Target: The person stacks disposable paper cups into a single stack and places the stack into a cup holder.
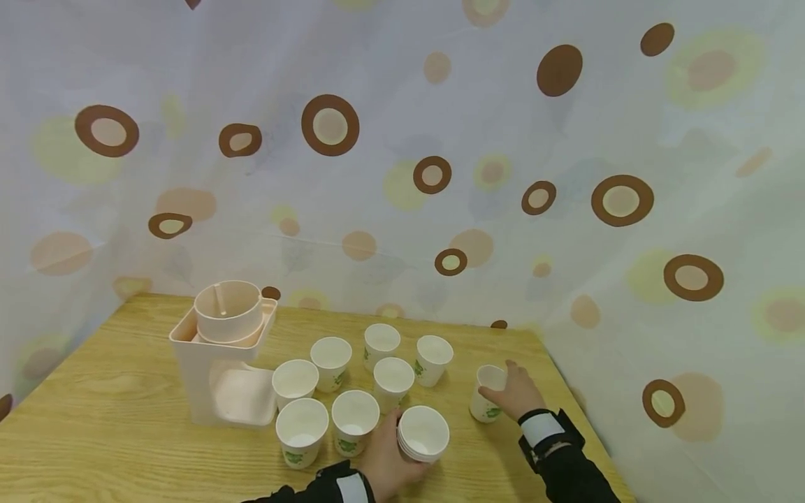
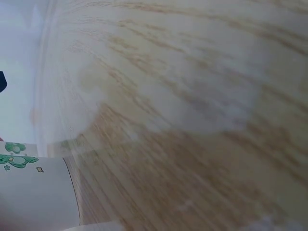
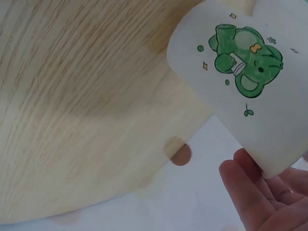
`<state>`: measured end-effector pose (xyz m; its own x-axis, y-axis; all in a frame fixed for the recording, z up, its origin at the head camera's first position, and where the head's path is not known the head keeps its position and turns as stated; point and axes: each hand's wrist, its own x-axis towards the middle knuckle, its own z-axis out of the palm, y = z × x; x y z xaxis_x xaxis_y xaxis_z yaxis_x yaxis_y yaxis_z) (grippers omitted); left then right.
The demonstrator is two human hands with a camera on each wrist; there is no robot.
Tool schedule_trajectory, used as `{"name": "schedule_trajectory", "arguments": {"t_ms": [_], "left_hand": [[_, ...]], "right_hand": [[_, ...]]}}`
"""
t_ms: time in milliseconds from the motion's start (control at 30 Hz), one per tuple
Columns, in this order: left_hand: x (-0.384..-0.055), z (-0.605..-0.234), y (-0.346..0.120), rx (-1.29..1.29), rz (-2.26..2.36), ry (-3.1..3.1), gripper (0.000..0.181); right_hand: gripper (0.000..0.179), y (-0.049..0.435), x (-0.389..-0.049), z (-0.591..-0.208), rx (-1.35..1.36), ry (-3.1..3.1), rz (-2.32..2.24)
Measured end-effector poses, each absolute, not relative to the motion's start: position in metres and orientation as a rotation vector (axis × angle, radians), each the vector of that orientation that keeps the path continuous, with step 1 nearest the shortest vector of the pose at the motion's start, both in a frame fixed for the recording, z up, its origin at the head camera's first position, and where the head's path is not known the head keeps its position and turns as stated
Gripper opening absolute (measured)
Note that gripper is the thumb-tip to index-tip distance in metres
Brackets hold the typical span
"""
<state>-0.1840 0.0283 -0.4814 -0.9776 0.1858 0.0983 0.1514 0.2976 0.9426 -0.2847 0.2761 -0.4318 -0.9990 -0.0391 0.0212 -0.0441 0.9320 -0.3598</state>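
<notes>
My left hand (image 1: 388, 457) grips a short stack of nested white paper cups (image 1: 424, 432) at the front of the table. In the left wrist view, part of a white cup (image 2: 36, 192) with green print shows at the lower left. Over on the right, a single paper cup (image 1: 483, 402) stands upright, and my right hand (image 1: 519, 392) is around its right side, thumb across the front. The right wrist view shows this cup (image 3: 274, 110) with a green cartoon animal; the fingers (image 3: 243, 187) are fairly straight beside its rim. Whether they press on it is hard to see.
Several upright paper cups (image 1: 356, 412) stand in a loose group left of and behind the stack. A pale pink plastic container (image 1: 201, 381) with a round cup-like piece (image 1: 229, 314) on top stands at the left. Patterned cloth (image 1: 402, 140) hangs along the table's (image 1: 113, 419) back and right edges.
</notes>
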Motion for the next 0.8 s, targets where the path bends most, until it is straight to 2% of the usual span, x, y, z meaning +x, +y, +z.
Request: {"name": "schedule_trajectory", "arguments": {"t_ms": [333,800], "left_hand": [[-0.183,-0.480,0.029,0.313,1.833,2.511,0.076],[-0.185,-0.479,0.029,0.298,1.824,2.472,0.077]], "right_hand": [[0.071,0.262,-0.254,-0.412,0.172,-3.085,0.528],[0.071,0.241,-0.221,-0.387,0.263,-3.030,0.585]]}}
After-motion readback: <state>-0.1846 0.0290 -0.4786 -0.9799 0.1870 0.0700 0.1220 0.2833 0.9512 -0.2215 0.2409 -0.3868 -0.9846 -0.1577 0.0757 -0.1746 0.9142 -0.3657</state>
